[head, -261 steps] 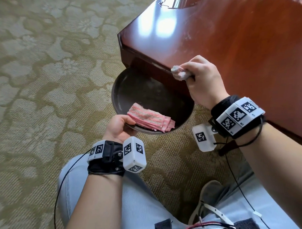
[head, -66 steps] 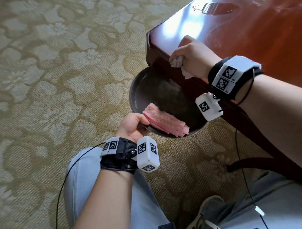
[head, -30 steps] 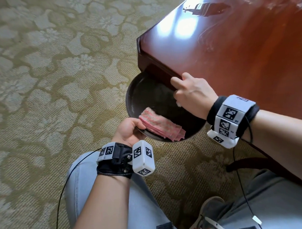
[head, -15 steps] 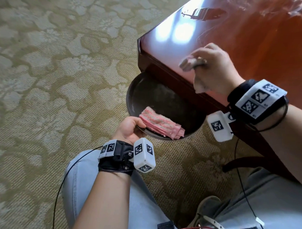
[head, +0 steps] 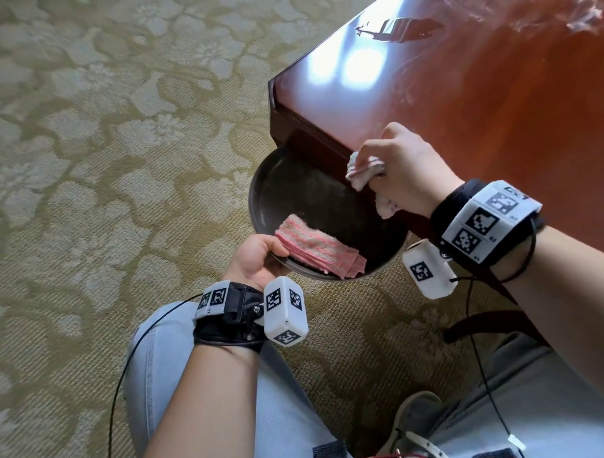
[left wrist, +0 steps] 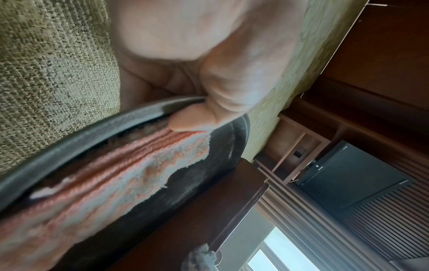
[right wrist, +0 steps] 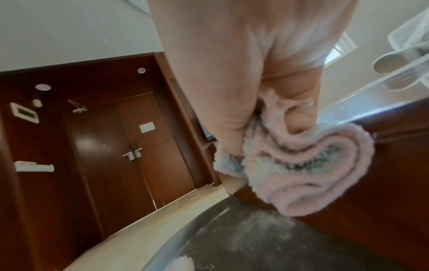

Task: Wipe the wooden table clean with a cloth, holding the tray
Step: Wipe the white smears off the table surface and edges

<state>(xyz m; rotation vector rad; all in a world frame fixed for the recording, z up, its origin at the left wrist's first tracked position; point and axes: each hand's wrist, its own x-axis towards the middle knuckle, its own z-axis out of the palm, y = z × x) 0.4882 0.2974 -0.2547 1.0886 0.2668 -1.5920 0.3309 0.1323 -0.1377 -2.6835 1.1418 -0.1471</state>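
A glossy reddish wooden table [head: 469, 97] fills the upper right. My right hand [head: 398, 167] grips a crumpled pale pink cloth [head: 364, 169] [right wrist: 308, 165] at the table's near edge, just above the tray. My left hand [head: 258, 258] holds the near rim of a round dark tray [head: 285, 190] [left wrist: 92, 124] tucked under that edge, thumb [left wrist: 197, 121] over the rim and touching a folded pink striped cloth [head: 317, 250] [left wrist: 104, 177] lying in the tray. Whitish dust streaks the tray floor [right wrist: 267, 229].
Patterned olive carpet [head: 108, 153] spreads to the left. My knees in light jeans [head: 219, 397] and a shoe [head: 414, 414] are below. White smears [head: 575, 15] mark the table's far part. A dark table leg base [head: 489, 324] lies at right.
My right hand with the pale cloth has slid from the table top back to the near edge over the tray. The left hand and tray have stayed put.
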